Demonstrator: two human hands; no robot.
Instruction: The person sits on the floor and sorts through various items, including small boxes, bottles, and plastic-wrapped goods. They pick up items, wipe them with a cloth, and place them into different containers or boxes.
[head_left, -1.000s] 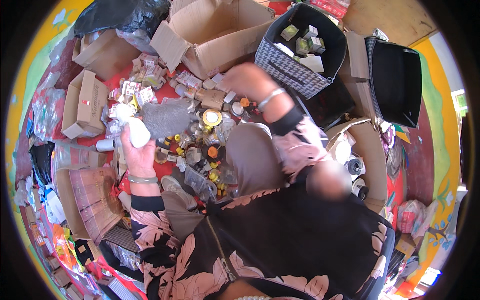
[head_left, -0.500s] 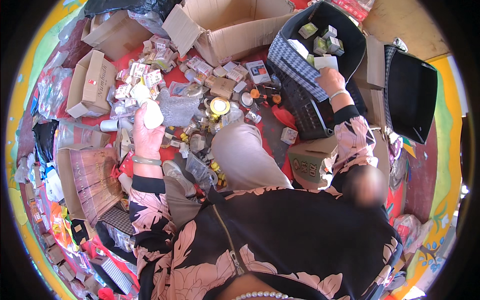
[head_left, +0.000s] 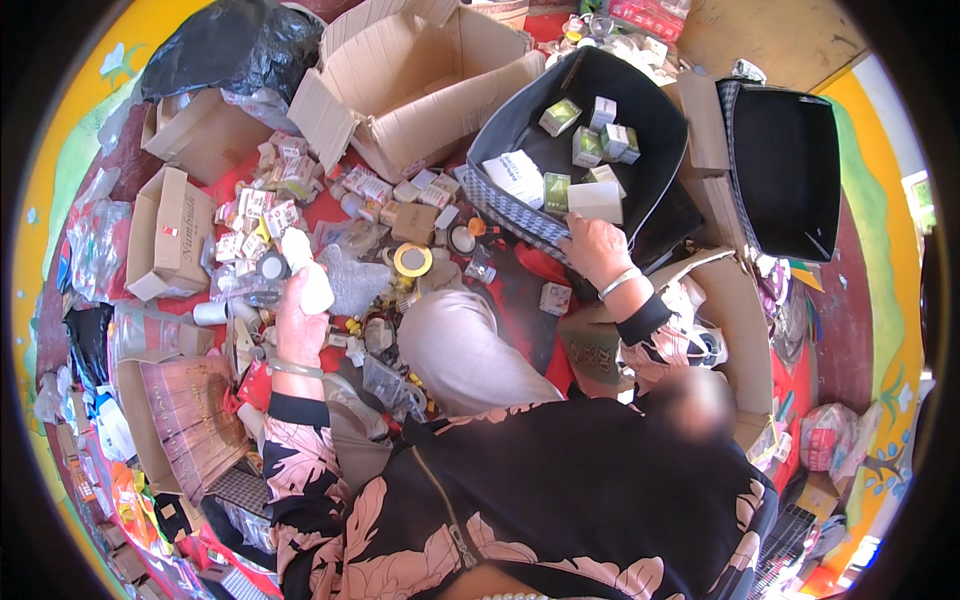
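Left hand (head_left: 298,328): one, fingers closed around a white bottle (head_left: 316,289), which is tilted, neck away from the wearer, and held up above the loose goods. Right hand (head_left: 597,248): one, fingers bent at the near rim of a black-lined houndstooth bin (head_left: 650,112); whether they grip the rim or touch the white box (head_left: 595,203) just beyond them cannot be told. Inside the bin: several small green-and-white boxes (head_left: 588,147), lying at odd angles; a white printed packet (head_left: 515,178) at its left side; the white box, by the near wall. State of the lot: judged part-way, a modest number in the bin against a far larger number outside, the white bottle among those not placed in it. Outstanding, outside the bin: a heap of small printed cartons (head_left: 284,217) to the left; a brown box (head_left: 412,222); a gold-rimmed round piece (head_left: 411,260); crumpled clear wrap (head_left: 358,282) near the bottle; one small pale box (head_left: 555,298), apart, near the bin. Surrounding containers: a large open cardboard carton (head_left: 425,130) beyond the heap; a second black bin (head_left: 785,165), far right.
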